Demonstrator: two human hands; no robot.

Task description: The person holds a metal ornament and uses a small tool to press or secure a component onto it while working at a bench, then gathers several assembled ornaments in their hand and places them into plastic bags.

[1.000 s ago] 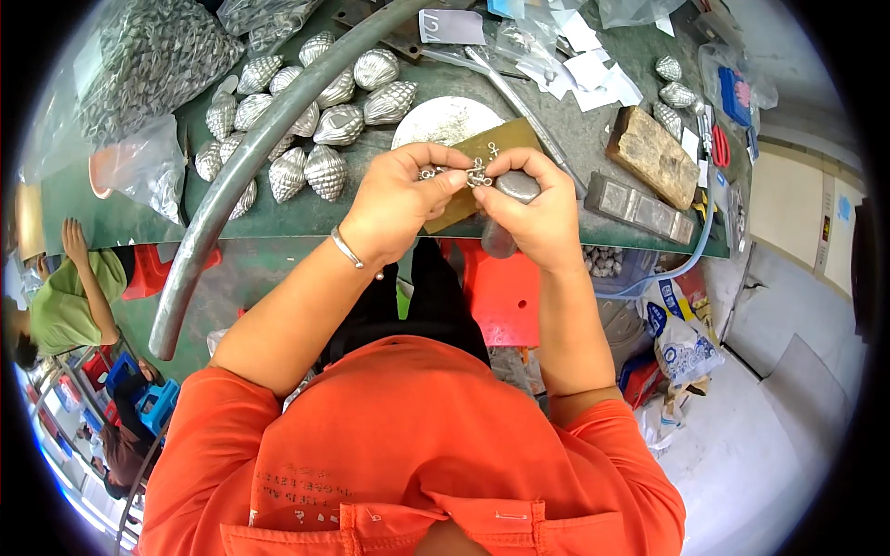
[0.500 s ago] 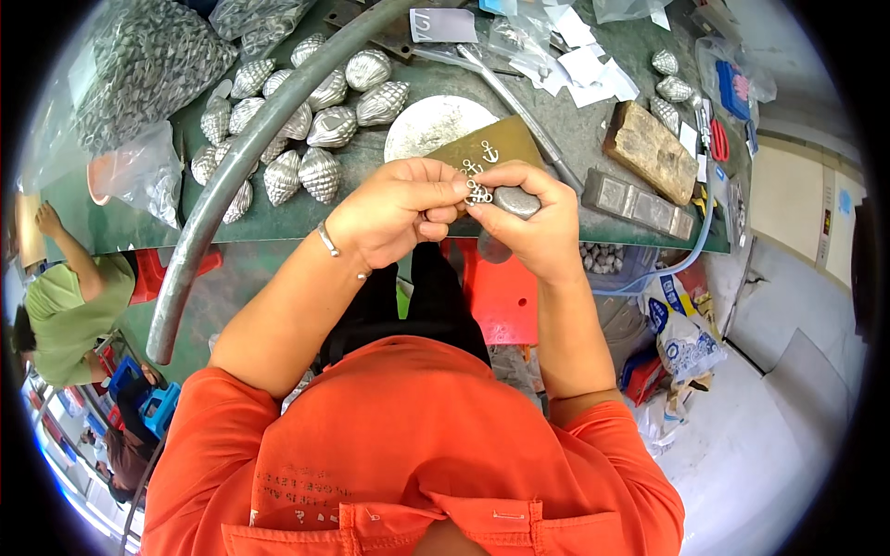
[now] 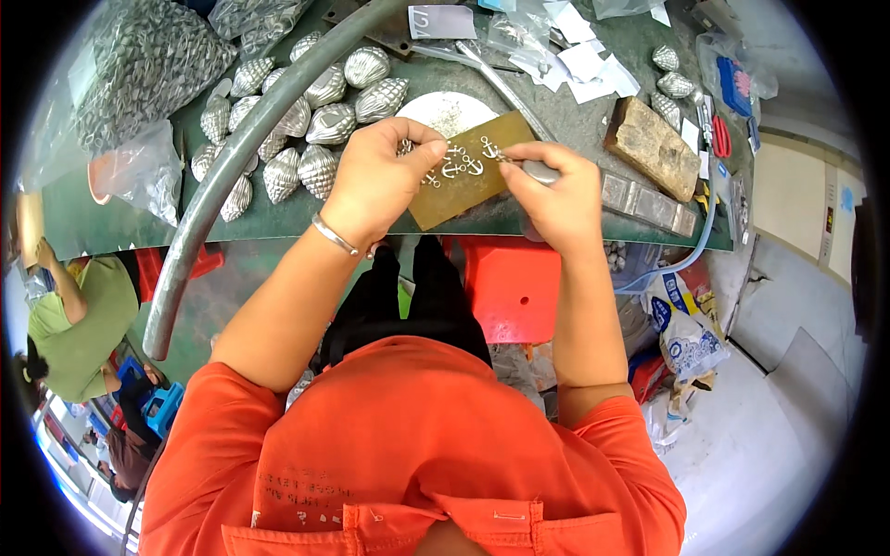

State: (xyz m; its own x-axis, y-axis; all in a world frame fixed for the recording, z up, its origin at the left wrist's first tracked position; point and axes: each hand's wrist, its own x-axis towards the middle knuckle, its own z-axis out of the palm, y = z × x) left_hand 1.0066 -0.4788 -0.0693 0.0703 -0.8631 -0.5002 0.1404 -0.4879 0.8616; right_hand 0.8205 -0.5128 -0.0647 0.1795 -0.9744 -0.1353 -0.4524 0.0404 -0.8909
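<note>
Small silver anchor charms lie on a yellow-brown rectangular plate at the table's front edge. My left hand is closed over the plate's left side, with a small silver anchor charm showing between thumb and index finger. At the plate's right side, my right hand is closed on a grey tool with a rounded end; most of it is hidden in the palm. Its thumb and index finger pinch together beside another anchor charm; whether they grip it I cannot tell.
Silver shell-shaped castings lie at left behind a thick curved grey pipe. A white disc is behind the plate. On the right are a worn block, a metal bar and red-handled scissors. Another person sits far left.
My hands have moved apart, the left up and leftward, the right slightly rightward. The anchor charms on the plate, partly covered before, now show between them.
</note>
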